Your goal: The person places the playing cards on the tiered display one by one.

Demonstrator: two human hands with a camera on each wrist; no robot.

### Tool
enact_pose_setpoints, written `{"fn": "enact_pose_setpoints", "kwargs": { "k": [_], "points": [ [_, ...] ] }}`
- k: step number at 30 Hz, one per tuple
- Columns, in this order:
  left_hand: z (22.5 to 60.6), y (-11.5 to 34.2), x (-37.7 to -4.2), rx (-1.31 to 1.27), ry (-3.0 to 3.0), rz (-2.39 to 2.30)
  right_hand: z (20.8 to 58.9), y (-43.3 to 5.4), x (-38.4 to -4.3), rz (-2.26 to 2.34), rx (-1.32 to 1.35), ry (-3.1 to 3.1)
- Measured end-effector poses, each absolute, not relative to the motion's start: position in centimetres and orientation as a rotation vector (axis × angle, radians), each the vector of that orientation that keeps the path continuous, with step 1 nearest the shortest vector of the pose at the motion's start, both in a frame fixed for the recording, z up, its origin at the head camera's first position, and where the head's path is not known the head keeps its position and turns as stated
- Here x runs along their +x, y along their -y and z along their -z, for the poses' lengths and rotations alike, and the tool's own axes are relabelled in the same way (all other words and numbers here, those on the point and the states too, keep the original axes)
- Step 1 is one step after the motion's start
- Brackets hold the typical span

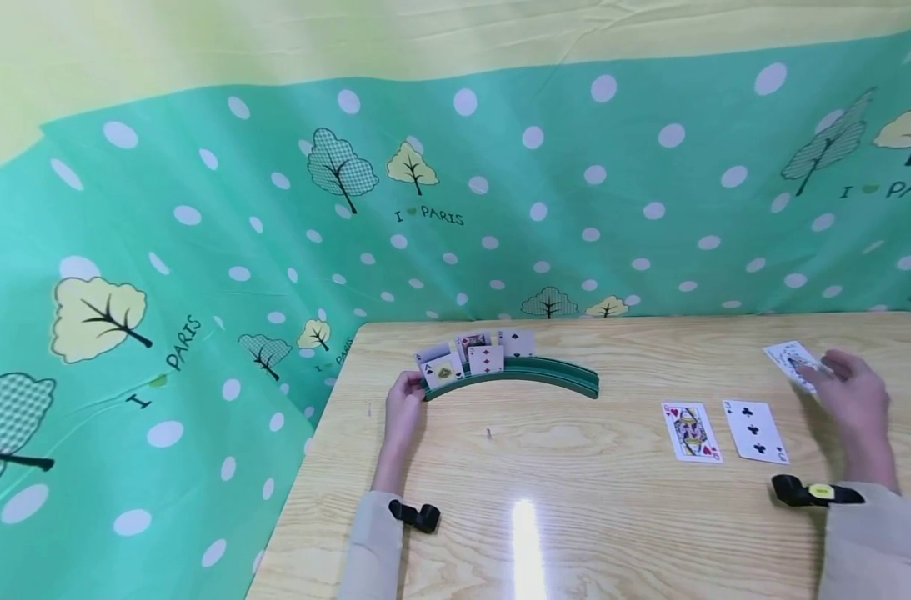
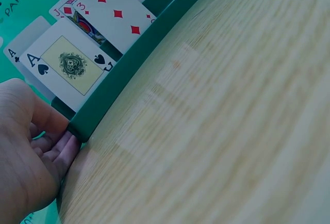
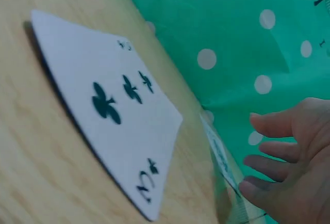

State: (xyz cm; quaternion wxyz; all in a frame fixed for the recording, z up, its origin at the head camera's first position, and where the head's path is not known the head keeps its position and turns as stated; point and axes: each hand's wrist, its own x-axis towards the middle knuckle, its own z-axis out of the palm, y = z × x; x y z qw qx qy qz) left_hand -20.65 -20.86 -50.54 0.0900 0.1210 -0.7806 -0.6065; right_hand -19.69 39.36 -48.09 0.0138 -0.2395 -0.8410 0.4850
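My left hand pinches the left end of a green curved card holder between thumb and fingers. In the holder stand an ace of spades, a three of diamonds in front of a jack of diamonds, another ace partly hidden behind, and a spade card. At the far right, my right hand is over a face-up playing card. Its fingers are spread and relaxed, with a fingertip at the card's edge; the card's value is unclear.
A face card of hearts and a three of clubs lie face up on the wooden table, left of my right hand. A green dotted cloth hangs behind and along the left side of the table.
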Motion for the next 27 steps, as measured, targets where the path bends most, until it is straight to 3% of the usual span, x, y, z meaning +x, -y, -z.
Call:
{"fn": "enact_pose_setpoints", "kwargs": {
  "k": [11,27],
  "points": [
    [50.6,20.8,-20.8,0.361,2.315,1.832,49.0,-39.0,-19.8,-1.212,-0.498,2.838],
    [50.3,20.5,-20.9,0.346,2.328,1.812,48.9,-38.4,-19.9,-0.969,-0.620,2.929]
  ]
}}
